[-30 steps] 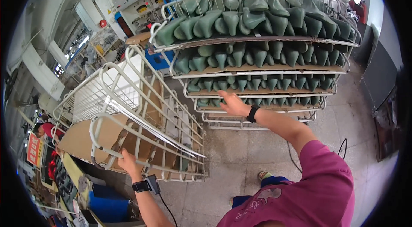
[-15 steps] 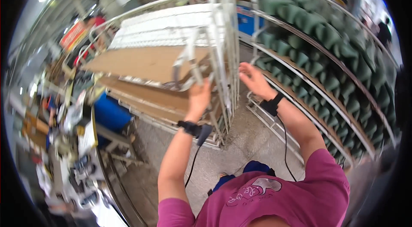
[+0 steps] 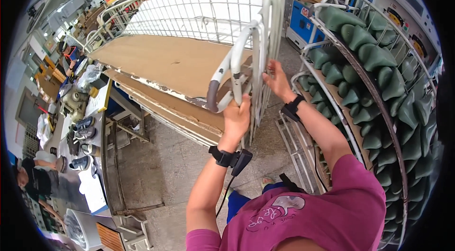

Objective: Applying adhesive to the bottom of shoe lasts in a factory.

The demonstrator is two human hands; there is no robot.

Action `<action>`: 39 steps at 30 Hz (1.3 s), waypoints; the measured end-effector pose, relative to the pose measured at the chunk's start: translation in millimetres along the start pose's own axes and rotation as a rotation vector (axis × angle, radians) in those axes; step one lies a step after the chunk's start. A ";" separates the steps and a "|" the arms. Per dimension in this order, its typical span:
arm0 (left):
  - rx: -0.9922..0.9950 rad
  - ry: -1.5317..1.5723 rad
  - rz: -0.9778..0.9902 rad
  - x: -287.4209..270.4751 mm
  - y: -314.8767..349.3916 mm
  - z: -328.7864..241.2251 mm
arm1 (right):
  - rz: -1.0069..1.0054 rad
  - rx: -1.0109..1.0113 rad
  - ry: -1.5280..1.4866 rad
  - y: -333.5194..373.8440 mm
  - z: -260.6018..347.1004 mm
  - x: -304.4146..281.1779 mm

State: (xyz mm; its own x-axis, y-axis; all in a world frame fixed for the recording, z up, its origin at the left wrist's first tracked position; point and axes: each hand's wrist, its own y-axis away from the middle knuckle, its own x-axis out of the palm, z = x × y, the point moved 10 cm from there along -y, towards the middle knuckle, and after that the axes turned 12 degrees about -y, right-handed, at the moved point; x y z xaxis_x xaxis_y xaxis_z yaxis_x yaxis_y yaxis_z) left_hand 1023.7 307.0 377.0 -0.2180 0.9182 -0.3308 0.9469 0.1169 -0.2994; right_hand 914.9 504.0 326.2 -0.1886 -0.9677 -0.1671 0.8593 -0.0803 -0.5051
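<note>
A wheeled rack [image 3: 272, 9] of chipped white metal tubes stands before me, its tiers lined with brown cardboard [image 3: 156, 59]. My left hand [image 3: 237, 119] is closed round the tubing at its near end, just below a bent tube handle [image 3: 214, 90] with a grey worn patch. Beside the upright posts of the same end is my right hand [image 3: 278, 82], its fingers bent but apart. Those fingertips are close to the posts; whether they touch cannot be made out. Both wrists wear black bands with cables.
To the right, a second rack [image 3: 353, 144] carries rows of dark green shoe lasts [image 3: 374, 54]. A workbench [image 3: 99, 97] with shoes [image 3: 85, 132] runs along the left, where people work. Behind is a blue machine [image 3: 299, 21]. Grey floor [image 3: 142, 170] lies between.
The view has turned, and the white rack looks nearer. My right hand has come closer to the rack's end posts. My left hand stays on the rack's tubing.
</note>
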 end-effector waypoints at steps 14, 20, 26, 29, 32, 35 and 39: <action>0.114 -0.613 -0.616 -83.8 87.3 16.9 | 0.026 0.050 -0.347 -30.7 -63.5 -2.3; -0.540 0.314 -0.225 -65.8 79.0 200.7 | 0.091 0.236 -0.790 -26.0 -55.7 -2.7; -0.582 0.645 -0.383 -61.7 74.7 207.7 | 0.212 0.280 -0.757 -21.6 -49.8 -5.7; -0.617 0.518 -0.583 -63.8 92.8 205.1 | 0.209 0.110 -0.642 -4.9 -29.7 -4.8; -0.598 0.548 -0.586 -56.7 106.0 192.0 | 0.142 0.154 -0.421 13.9 -129.8 -31.0; -0.635 0.596 -0.370 -5.9 88.9 134.5 | -0.002 0.313 -0.730 49.4 -322.3 -131.1; -0.507 0.740 -0.290 -2.7 95.8 114.4 | -0.122 0.520 -1.362 133.9 -414.6 -167.5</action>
State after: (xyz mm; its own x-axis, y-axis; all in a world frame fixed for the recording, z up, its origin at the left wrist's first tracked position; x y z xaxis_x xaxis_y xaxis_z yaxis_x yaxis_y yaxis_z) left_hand 1088.0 272.4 246.8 -0.4203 0.8144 0.4001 0.9072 0.3693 0.2013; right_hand 864.4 754.5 -64.5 0.0606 -0.3980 0.9154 0.9981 0.0333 -0.0516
